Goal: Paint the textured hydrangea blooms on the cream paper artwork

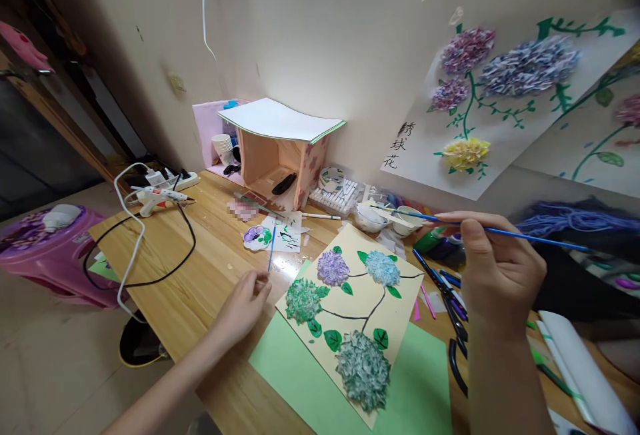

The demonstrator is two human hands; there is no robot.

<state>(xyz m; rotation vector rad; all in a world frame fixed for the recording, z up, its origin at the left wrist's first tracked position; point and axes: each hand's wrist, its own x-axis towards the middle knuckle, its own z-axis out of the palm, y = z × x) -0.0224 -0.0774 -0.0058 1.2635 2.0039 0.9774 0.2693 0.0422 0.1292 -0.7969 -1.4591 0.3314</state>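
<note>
My right hand point(495, 268) grips a long blue paintbrush point(530, 236) and holds it up over the right side of the table, its tip pointing left near the white bowls point(371, 216). My left hand point(246, 305) pinches the handle end of a second blue paintbrush point(273, 248), whose far end lies by a paint-marked white paper point(289, 238). Beside that paper is a small palette point(257, 236) with purple and green paint. Between my hands lies a cream card point(350, 302) with several fluffy paper flowers, painted leaves and dark stems, on top of a green sheet point(420, 368).
A glue gun point(155, 198) with looping cords sits on the left. An open cardboard box point(280, 155) stands against the wall. Black-handled scissors point(456, 342), pens, paint bottles point(430, 240) and a white roll point(585, 368) lie at right. Flower pictures point(495, 122) hang above.
</note>
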